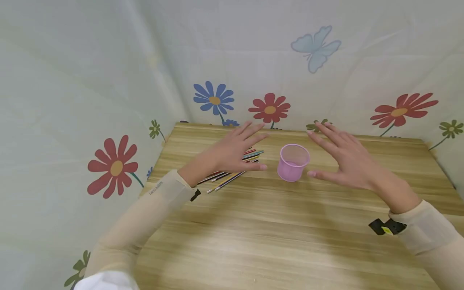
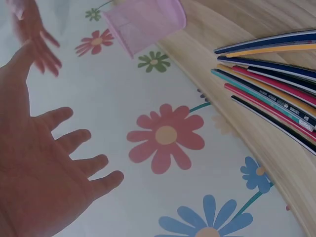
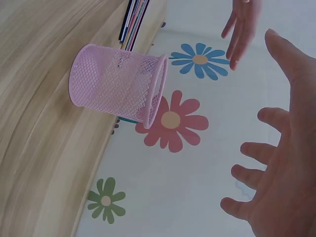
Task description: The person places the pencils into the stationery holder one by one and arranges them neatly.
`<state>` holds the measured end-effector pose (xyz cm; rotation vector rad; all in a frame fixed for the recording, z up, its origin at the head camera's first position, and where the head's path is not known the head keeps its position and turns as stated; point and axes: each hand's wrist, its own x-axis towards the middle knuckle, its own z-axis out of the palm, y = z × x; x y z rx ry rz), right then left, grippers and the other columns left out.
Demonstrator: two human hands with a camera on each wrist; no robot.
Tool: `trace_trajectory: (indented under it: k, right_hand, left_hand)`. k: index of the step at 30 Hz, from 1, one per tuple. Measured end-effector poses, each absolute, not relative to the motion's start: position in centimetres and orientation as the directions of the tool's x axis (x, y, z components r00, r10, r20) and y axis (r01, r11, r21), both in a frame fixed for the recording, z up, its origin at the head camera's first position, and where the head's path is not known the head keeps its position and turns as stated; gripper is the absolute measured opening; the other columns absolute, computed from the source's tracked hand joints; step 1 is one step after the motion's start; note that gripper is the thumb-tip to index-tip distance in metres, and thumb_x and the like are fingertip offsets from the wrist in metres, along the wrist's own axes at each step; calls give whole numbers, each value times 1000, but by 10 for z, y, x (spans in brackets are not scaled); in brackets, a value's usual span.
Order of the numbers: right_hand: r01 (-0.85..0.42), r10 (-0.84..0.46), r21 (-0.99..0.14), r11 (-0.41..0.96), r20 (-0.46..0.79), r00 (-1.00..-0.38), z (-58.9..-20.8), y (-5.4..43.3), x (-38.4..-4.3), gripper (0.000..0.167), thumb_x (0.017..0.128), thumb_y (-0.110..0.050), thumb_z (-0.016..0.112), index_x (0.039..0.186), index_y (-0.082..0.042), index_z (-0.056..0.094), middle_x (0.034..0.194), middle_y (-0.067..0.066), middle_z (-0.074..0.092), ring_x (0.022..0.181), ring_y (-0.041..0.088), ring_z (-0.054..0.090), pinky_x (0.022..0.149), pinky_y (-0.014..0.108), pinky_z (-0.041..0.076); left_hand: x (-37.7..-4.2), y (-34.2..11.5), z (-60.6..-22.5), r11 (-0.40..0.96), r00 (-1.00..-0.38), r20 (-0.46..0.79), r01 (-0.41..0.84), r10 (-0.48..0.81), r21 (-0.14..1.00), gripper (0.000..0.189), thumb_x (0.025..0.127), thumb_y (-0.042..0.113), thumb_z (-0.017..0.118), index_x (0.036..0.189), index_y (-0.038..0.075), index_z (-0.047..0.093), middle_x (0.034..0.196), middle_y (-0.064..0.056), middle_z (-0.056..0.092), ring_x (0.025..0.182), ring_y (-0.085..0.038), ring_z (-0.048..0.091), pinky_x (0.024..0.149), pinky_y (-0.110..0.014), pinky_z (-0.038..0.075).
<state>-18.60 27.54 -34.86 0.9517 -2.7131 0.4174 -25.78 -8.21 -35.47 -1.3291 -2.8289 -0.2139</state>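
A pink mesh pencil cup [image 1: 293,163] stands upright on the wooden table, between the two hands and apart from both. My left hand [image 1: 237,151] hovers over a loose bundle of pencils [image 1: 232,177], fingers spread, holding nothing; it hides part of them in the head view. To the right of the cup, my right hand [image 1: 348,161] is raised with fingers spread and nothing in it. In the left wrist view the pencils [image 2: 276,84] lie roughly side by side, in dark, red, yellow and teal. The right wrist view shows the cup's [image 3: 118,81] mesh wall.
The wooden table [image 1: 275,241] reaches back to a pale curtain [image 1: 246,52] printed with flowers and a butterfly. The same cloth also hangs along the left and right sides. Dark bands [image 1: 388,227] sit at the wrists over light sleeves.
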Motion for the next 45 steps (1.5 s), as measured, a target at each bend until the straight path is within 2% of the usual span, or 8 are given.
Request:
trace_trajectory:
  k: [5, 10, 19, 24, 27, 34, 40, 45]
  right_hand:
    - [-641, -564, -221, 735, 324, -759, -351, 277, -189, 105, 83, -50, 86, 168, -27, 31, 176, 8, 21, 157, 45, 24, 111, 79, 29]
    - [-633, -542, -285, 719, 339, -769, -365, 276, -199, 102, 84, -45, 88, 168, -26, 33, 172, 12, 30, 155, 45, 29, 113, 75, 32]
    - [-503, -406, -518, 692, 297, -864, -400, 277, -222, 93, 87, -30, 86, 166, -24, 38, 167, 15, 39, 153, 45, 34, 114, 76, 31]
    - [-465, -351, -678, 570, 311, -883, -421, 272, -233, 84, 86, -12, 87, 159, -8, 46, 158, 18, 50, 144, 40, 46, 114, 66, 39]
    - [-424, -319, -751, 506, 294, -901, -432, 269, -238, 80, 87, -7, 87, 157, -3, 47, 154, 20, 53, 141, 38, 49, 114, 65, 41]
    - [-321, -288, -838, 441, 207, -935, -451, 264, -240, 76, 92, -10, 84, 157, -1, 45, 153, 21, 53, 141, 36, 50, 113, 59, 45]
    - [-292, -304, -866, 405, 173, -937, -461, 261, -240, 83, 92, -11, 83, 160, 1, 38, 157, 25, 47, 144, 41, 46, 114, 62, 42]
    - [-287, -307, -877, 386, 171, -936, -466, 257, -241, 85, 91, -13, 85, 161, 1, 37, 158, 25, 47, 143, 41, 47, 114, 63, 41]
  left_hand:
    - [-264, -91, -349, 624, -645, 98, 760, 758, 181, 98, 94, 76, 60, 170, 25, 24, 178, -3, 10, 163, -36, 2, 128, -61, 16]
    - [-276, -104, -353, 652, -694, 127, 713, 709, 258, 94, 96, 70, 63, 169, 23, 27, 177, -5, 17, 163, -35, 8, 129, -57, 16]
    - [-309, -122, -383, 704, -791, 121, 593, 599, 392, 82, 102, 49, 70, 166, 13, 34, 167, -10, 38, 155, -33, 33, 127, -51, 27]
    - [-324, -125, -407, 697, -834, 113, 518, 540, 495, 62, 104, 37, 70, 153, 5, 50, 149, -14, 55, 139, -33, 51, 119, -46, 41]
    - [-334, -124, -422, 681, -851, 108, 481, 513, 553, 50, 102, 29, 74, 142, 2, 59, 135, -16, 62, 125, -32, 60, 110, -43, 48]
    - [-353, -117, -456, 659, -878, 64, 401, 474, 636, 34, 101, 20, 75, 129, 2, 66, 123, -12, 66, 113, -26, 64, 102, -40, 53]
    - [-358, -110, -475, 688, -879, 17, 385, 477, 615, 28, 103, 14, 70, 125, -3, 67, 120, -15, 67, 111, -29, 65, 102, -42, 53]
    - [-362, -106, -481, 708, -889, -6, 361, 458, 608, 23, 104, 13, 68, 122, -1, 68, 119, -15, 69, 112, -28, 66, 102, -41, 54]
